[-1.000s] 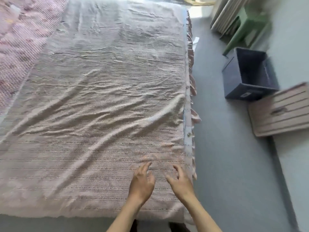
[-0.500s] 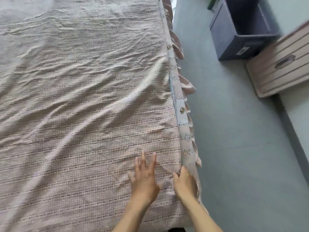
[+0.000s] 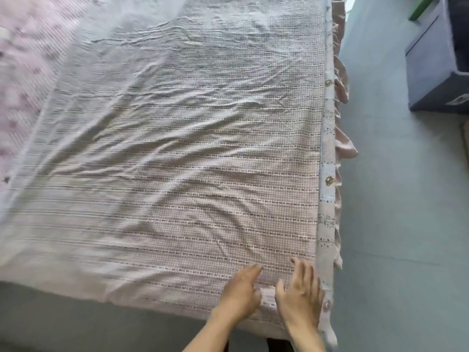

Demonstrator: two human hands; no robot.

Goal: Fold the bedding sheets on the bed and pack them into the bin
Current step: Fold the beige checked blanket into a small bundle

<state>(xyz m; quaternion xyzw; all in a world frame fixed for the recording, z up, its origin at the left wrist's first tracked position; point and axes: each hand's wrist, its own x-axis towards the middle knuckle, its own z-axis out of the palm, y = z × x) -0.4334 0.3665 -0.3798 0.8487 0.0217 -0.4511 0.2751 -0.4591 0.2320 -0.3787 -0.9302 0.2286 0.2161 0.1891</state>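
Grey floor (image 3: 396, 224) is running down the right side of the frame beside a bed (image 3: 30, 72), its pink textured cover showing at upper left. The bedding sheet (image 3: 177, 174), pale pink with thin dark stitched lines, is lying spread and wrinkled across most of the bed, filling the frame's centre. Its buttoned border strip (image 3: 327, 158), with a frilled edge, is hanging along the bed's right side. At lower centre both hands are lying side by side on the sheet's near right corner. The left hand (image 3: 241, 292) is resting flat, fingers straight and together, gripping nothing. The right hand (image 3: 300, 294) is lying palm down just beside the border, fingers extended, thumb spread, holding nothing. The dark blue bin (image 3: 431, 69) is standing on the floor at upper right, well apart from the bed.
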